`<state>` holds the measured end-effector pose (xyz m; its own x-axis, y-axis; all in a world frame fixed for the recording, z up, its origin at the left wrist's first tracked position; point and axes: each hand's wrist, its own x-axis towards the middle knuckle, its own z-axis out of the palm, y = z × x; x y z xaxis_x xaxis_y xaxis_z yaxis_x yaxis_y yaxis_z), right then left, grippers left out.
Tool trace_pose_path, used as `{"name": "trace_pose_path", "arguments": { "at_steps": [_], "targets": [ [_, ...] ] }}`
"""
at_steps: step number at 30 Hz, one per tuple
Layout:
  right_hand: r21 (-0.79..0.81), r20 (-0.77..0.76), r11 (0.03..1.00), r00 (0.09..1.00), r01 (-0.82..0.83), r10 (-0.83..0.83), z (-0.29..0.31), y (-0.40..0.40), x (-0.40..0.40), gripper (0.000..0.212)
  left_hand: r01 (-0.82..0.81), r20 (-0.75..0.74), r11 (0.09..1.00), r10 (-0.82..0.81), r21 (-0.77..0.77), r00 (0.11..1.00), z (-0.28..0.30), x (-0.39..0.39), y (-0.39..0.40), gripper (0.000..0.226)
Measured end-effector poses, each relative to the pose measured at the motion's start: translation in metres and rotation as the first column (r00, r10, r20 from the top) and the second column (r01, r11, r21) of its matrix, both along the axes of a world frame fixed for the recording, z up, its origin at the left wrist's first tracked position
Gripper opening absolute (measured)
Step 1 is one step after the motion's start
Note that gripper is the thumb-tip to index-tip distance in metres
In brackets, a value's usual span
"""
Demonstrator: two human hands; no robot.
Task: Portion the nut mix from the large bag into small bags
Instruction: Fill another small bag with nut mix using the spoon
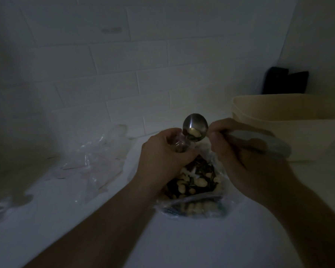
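One spoonful of nuts (194, 133) is tipped from the spoon (195, 127) gripped by the right hand (238, 151) — the limp, slippery small bag (179, 145), pinched at its mouth by the left hand (161, 153), is best held there.

The light is dim and greyish, with deep shadow toward 9 o'clock. A wall (112, 60) of pale brick-laid tiles fills the view from 10 to 1 o'clock, one tile near 12 bearing a faint dark smudge (111, 29). At 2 o'clock a plain side wall (321, 35) meets it in a corner. A white counter (182, 244) spreads across the lower half. At 3 o'clock stands a cream tub (302, 132), and behind it, against the corner, a black object (285, 81) too dark to identify.
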<state>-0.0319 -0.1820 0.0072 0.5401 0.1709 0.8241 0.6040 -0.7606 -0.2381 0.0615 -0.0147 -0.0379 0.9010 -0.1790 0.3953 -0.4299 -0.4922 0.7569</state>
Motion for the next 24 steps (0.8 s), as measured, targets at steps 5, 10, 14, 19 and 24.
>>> {"name": "trace_pose_path", "arguments": {
  "at_steps": [5,10,14,19,24],
  "targets": [
    [0.146,-0.044,0.982,0.991,-0.121,0.129,-0.003,0.0,0.001,0.009,-0.008,-0.021,0.998,0.006,-0.058,1.0,0.001,0.001,0.002,0.041],
    [0.19,-0.062,0.972,0.986,-0.141,0.155,-0.005,-0.003,0.004,0.013,-0.005,-0.066,0.989,-0.005,-0.15,0.998,0.003,-0.002,0.004,0.042],
    [0.229,-0.085,0.97,0.991,-0.086,0.108,-0.015,-0.007,0.012,0.028,-0.001,-0.088,0.985,-0.014,-0.173,0.996,0.004,-0.002,0.003,0.04],
    [0.433,-0.056,0.9,0.998,0.041,-0.019,-0.009,-0.022,0.014,0.037,-0.031,-0.159,0.95,-0.02,-0.311,0.987,0.009,0.004,0.015,0.047],
    [0.397,-0.262,0.891,0.958,0.221,-0.121,-0.013,-0.024,0.018,0.044,-0.052,-0.185,0.849,-0.054,-0.525,0.981,0.017,0.012,0.032,0.058]
  ]
}}
